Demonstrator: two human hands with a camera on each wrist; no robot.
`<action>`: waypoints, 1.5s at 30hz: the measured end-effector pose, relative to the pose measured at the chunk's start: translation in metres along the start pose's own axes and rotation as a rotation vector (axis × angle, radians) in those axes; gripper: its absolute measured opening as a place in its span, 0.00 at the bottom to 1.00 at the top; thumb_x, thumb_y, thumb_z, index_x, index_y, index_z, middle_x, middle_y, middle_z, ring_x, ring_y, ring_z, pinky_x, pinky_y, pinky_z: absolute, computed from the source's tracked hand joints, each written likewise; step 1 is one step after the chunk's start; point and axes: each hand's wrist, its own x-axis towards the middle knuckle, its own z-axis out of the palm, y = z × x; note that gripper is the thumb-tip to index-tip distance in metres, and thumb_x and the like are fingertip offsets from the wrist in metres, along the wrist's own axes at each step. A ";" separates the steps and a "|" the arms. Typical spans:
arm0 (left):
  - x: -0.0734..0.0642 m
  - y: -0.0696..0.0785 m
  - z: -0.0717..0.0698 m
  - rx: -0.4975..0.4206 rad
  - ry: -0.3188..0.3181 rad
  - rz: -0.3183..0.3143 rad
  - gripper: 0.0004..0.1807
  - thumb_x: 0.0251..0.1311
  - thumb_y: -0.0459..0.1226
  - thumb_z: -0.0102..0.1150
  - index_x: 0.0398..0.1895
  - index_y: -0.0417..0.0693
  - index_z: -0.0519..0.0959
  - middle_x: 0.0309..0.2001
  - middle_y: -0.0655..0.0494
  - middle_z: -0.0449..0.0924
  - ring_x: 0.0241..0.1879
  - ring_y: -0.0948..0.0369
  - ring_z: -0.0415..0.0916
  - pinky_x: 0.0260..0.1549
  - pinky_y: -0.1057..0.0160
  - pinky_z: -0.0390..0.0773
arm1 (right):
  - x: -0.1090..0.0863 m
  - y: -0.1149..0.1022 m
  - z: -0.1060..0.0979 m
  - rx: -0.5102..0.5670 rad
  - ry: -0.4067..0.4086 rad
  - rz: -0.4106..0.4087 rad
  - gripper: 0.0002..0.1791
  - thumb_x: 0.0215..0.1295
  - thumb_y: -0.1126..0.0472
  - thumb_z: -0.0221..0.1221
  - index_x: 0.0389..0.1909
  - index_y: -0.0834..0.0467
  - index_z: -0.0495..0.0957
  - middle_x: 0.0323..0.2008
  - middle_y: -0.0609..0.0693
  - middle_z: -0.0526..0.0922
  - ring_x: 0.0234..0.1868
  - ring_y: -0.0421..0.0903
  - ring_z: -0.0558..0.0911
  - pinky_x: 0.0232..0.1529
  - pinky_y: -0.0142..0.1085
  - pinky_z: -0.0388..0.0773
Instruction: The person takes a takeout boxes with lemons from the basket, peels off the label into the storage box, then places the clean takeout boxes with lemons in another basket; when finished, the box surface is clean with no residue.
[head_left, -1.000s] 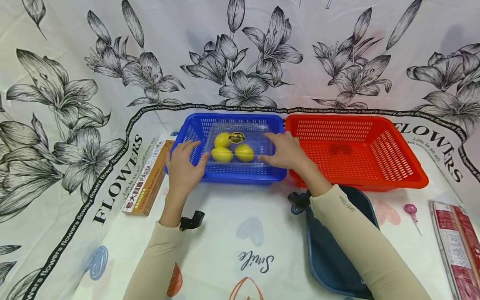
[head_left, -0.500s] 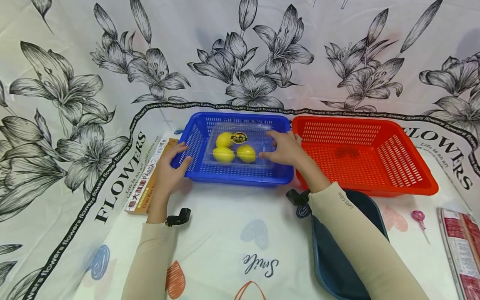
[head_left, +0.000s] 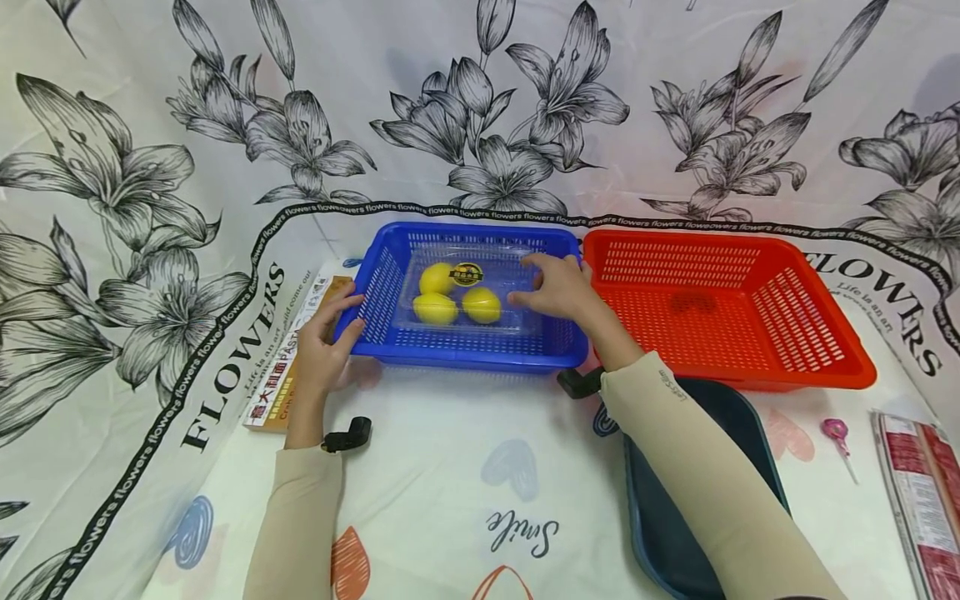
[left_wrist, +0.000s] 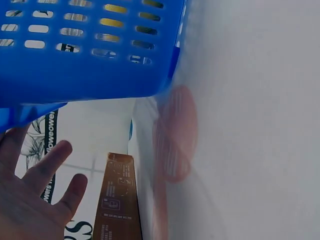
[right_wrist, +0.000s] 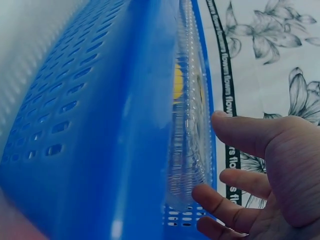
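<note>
A clear plastic box (head_left: 467,273) with a black-and-gold label lies inside the blue basket (head_left: 450,360); several yellow lemons, or fruit like them, (head_left: 482,306) show through its lid. At the box's right end is my right hand (head_left: 558,287), thumb and fingers spread. In the right wrist view a fingertip (right_wrist: 202,192) lies close against the box's ridged side (right_wrist: 187,150); firm contact cannot be made out. My left hand (head_left: 326,337) is at the basket's left rim, its fingers spread. In the left wrist view one finger runs behind the blue rim.
A red basket (head_left: 750,379) stands right of the blue one. Below it lies a dark blue tray (head_left: 738,433), partly under the right sleeve. Farther right are a pink lollipop (head_left: 834,429) and a red-and-white packet (head_left: 918,500). A pasta box (head_left: 281,375) lies beside the left hand.
My left hand has drawn back from the clear box to the basket's left rim. The clear box has shifted slightly left inside the basket, and my right hand has moved left with it.
</note>
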 end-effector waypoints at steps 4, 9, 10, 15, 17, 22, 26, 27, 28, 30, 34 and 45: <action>0.001 -0.001 -0.002 0.023 -0.009 0.003 0.20 0.68 0.32 0.60 0.62 0.41 0.79 0.74 0.54 0.70 0.73 0.57 0.69 0.64 0.76 0.71 | 0.005 0.000 0.000 0.015 0.003 -0.005 0.39 0.62 0.44 0.68 0.72 0.52 0.69 0.49 0.59 0.86 0.59 0.60 0.72 0.74 0.69 0.38; 0.001 -0.004 -0.004 0.034 -0.024 0.022 0.20 0.68 0.31 0.60 0.62 0.39 0.79 0.74 0.51 0.70 0.70 0.61 0.71 0.59 0.78 0.74 | 0.012 0.003 -0.001 0.031 0.015 0.003 0.36 0.63 0.44 0.67 0.69 0.52 0.72 0.48 0.57 0.88 0.56 0.56 0.80 0.70 0.67 0.43; 0.001 -0.004 -0.004 0.027 -0.027 0.028 0.20 0.68 0.31 0.60 0.62 0.37 0.79 0.74 0.50 0.70 0.70 0.63 0.72 0.59 0.78 0.74 | 0.013 0.004 -0.001 0.031 0.018 0.003 0.35 0.63 0.44 0.67 0.69 0.52 0.73 0.47 0.57 0.88 0.55 0.55 0.81 0.69 0.66 0.44; -0.001 -0.004 -0.006 0.000 -0.033 0.041 0.19 0.68 0.29 0.59 0.61 0.35 0.79 0.73 0.47 0.70 0.66 0.70 0.73 0.56 0.78 0.76 | 0.020 0.006 -0.004 0.054 0.017 0.000 0.34 0.63 0.43 0.67 0.68 0.51 0.74 0.47 0.56 0.88 0.53 0.53 0.82 0.66 0.63 0.49; -0.001 -0.005 -0.006 -0.010 -0.036 0.041 0.19 0.68 0.29 0.59 0.61 0.35 0.79 0.73 0.46 0.70 0.65 0.71 0.73 0.56 0.77 0.76 | 0.023 0.007 -0.005 0.047 0.012 -0.002 0.34 0.63 0.42 0.67 0.68 0.50 0.74 0.46 0.56 0.88 0.52 0.54 0.82 0.67 0.63 0.49; -0.005 -0.008 -0.006 0.000 -0.041 0.035 0.19 0.68 0.28 0.59 0.61 0.35 0.78 0.74 0.46 0.69 0.68 0.68 0.72 0.57 0.77 0.76 | 0.027 0.014 -0.004 -0.022 -0.044 -0.035 0.35 0.66 0.41 0.64 0.70 0.51 0.72 0.49 0.56 0.88 0.57 0.56 0.81 0.75 0.68 0.38; -0.007 -0.008 -0.006 0.052 -0.038 0.023 0.19 0.68 0.29 0.59 0.62 0.38 0.79 0.74 0.50 0.70 0.68 0.67 0.72 0.57 0.79 0.74 | 0.027 0.020 -0.002 -0.054 -0.110 -0.078 0.38 0.65 0.40 0.64 0.73 0.50 0.69 0.51 0.56 0.88 0.62 0.56 0.80 0.76 0.69 0.28; -0.007 -0.008 -0.006 0.062 -0.035 0.019 0.19 0.67 0.30 0.59 0.62 0.39 0.80 0.74 0.51 0.70 0.68 0.68 0.72 0.56 0.79 0.74 | 0.027 0.022 -0.002 -0.058 -0.121 -0.085 0.39 0.64 0.39 0.65 0.73 0.50 0.68 0.53 0.56 0.87 0.63 0.56 0.80 0.76 0.69 0.26; -0.007 -0.007 -0.006 0.064 -0.035 0.018 0.19 0.67 0.30 0.59 0.62 0.40 0.80 0.74 0.51 0.70 0.68 0.68 0.72 0.56 0.79 0.74 | 0.026 0.023 -0.002 -0.061 -0.127 -0.090 0.41 0.63 0.39 0.66 0.74 0.49 0.67 0.55 0.56 0.87 0.64 0.55 0.79 0.76 0.69 0.25; -0.007 -0.007 -0.006 0.063 -0.033 0.017 0.19 0.67 0.29 0.59 0.61 0.40 0.80 0.74 0.51 0.70 0.68 0.68 0.72 0.56 0.79 0.75 | 0.026 0.024 -0.002 -0.068 -0.128 -0.094 0.44 0.60 0.37 0.67 0.75 0.48 0.66 0.59 0.57 0.84 0.67 0.55 0.77 0.75 0.69 0.24; -0.006 -0.004 -0.007 0.074 -0.032 0.017 0.19 0.67 0.30 0.59 0.61 0.40 0.80 0.74 0.52 0.70 0.66 0.69 0.73 0.55 0.79 0.75 | 0.028 0.023 0.000 -0.072 -0.077 -0.121 0.49 0.55 0.35 0.70 0.76 0.47 0.64 0.69 0.56 0.74 0.74 0.56 0.66 0.76 0.70 0.30; -0.001 -0.005 -0.007 0.070 -0.033 0.021 0.19 0.68 0.31 0.59 0.62 0.41 0.80 0.74 0.52 0.70 0.69 0.64 0.72 0.56 0.78 0.75 | 0.031 0.017 -0.002 -0.026 -0.080 -0.152 0.51 0.58 0.37 0.70 0.78 0.51 0.61 0.75 0.58 0.66 0.78 0.60 0.60 0.76 0.60 0.60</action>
